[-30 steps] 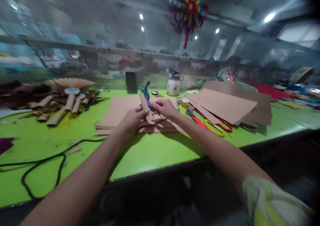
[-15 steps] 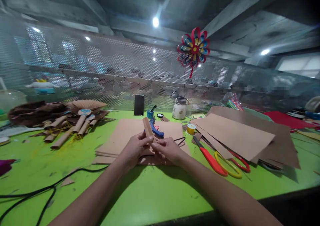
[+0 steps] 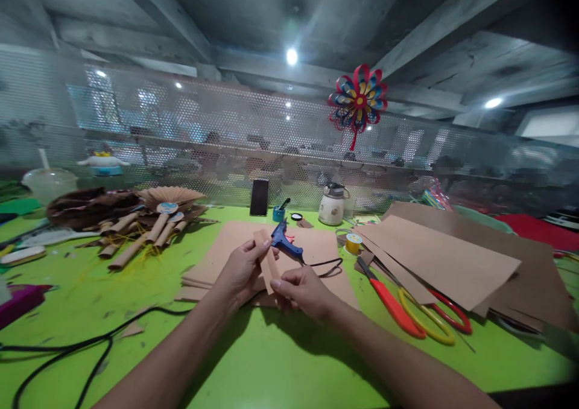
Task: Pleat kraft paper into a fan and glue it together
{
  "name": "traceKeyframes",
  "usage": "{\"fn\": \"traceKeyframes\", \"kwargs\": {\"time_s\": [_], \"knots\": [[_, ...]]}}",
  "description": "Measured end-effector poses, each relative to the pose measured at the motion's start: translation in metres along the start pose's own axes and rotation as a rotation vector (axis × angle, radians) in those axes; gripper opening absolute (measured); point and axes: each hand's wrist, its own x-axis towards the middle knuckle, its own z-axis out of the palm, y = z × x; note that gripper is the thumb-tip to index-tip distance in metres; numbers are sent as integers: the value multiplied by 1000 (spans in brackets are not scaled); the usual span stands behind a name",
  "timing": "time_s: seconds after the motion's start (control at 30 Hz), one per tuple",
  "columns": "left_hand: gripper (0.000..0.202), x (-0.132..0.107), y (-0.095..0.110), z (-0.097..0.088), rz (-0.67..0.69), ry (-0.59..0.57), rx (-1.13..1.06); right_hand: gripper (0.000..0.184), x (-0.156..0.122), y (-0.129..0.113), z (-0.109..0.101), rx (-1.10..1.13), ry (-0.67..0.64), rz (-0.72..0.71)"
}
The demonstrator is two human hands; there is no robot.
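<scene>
Between my two hands a folded strip of brown kraft paper [image 3: 268, 269] is held at a slant. My left hand [image 3: 242, 268] pinches its upper part, thumb on top. At the lower end, the thumb and fingers of my right hand [image 3: 302, 289] grip the strip's edge. Just beyond them a blue glue gun [image 3: 286, 240] lies on a stack of brown paper sheets [image 3: 217, 253], its black cord trailing to the right. The undersides of my fingers are hidden.
Right of the stack lie a spool of yellow thread [image 3: 353, 244], red-handled scissors [image 3: 389, 306], a yellow-handled pair [image 3: 425, 321] and large brown sheets [image 3: 443, 258]. Rolled-paper fans [image 3: 158, 231] lie left. A black cable [image 3: 104, 335] crosses the green table [image 3: 253, 361]. A bottle [image 3: 332, 207] stands behind.
My right hand has moved down along the strip to its lower end, and more of the strip shows between my hands. The whole view has shifted slightly.
</scene>
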Motion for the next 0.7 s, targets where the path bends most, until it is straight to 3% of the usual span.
{"fn": "traceKeyframes", "kwargs": {"time_s": [0.33,0.7], "knots": [[23,-11,-5,10,29,-115,89,47,-4,-5,14,139,95,-7],[27,-18,5,15,89,83,188,47,-8,2,23,95,36,-12]]}}
